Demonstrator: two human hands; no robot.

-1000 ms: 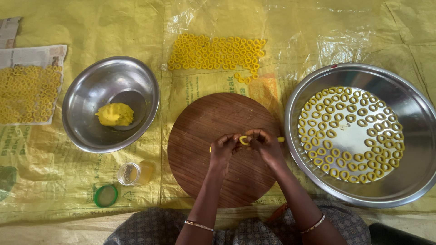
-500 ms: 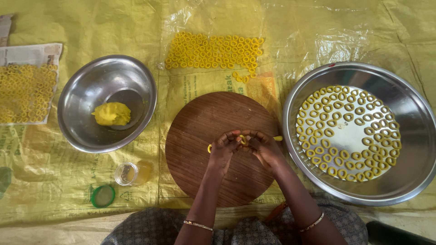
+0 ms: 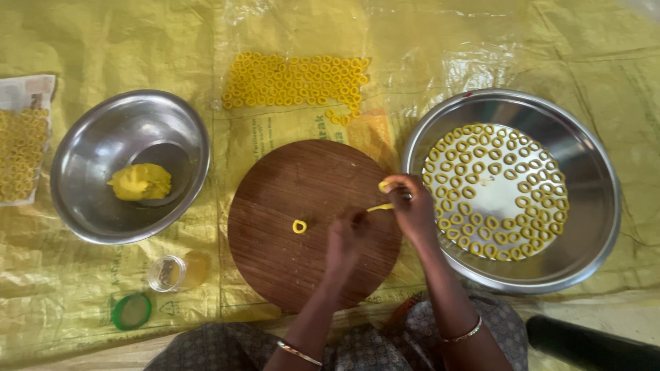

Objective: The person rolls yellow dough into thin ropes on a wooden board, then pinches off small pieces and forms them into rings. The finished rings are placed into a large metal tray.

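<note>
Centrally, over the round brown wooden board [image 3: 302,220], the left hand [image 3: 346,240] and right hand [image 3: 412,206] pinch opposite ends of a thin yellow dough strip [image 3: 380,207], fingertips closed on it. One small yellow dough ring [image 3: 299,226] lies on the board, left of the hands. Many rings fill the wide steel pan [image 3: 591,233] at right; a steel bowl [image 3: 89,213] at left holds a yellow dough lump [image 3: 139,181].
</note>
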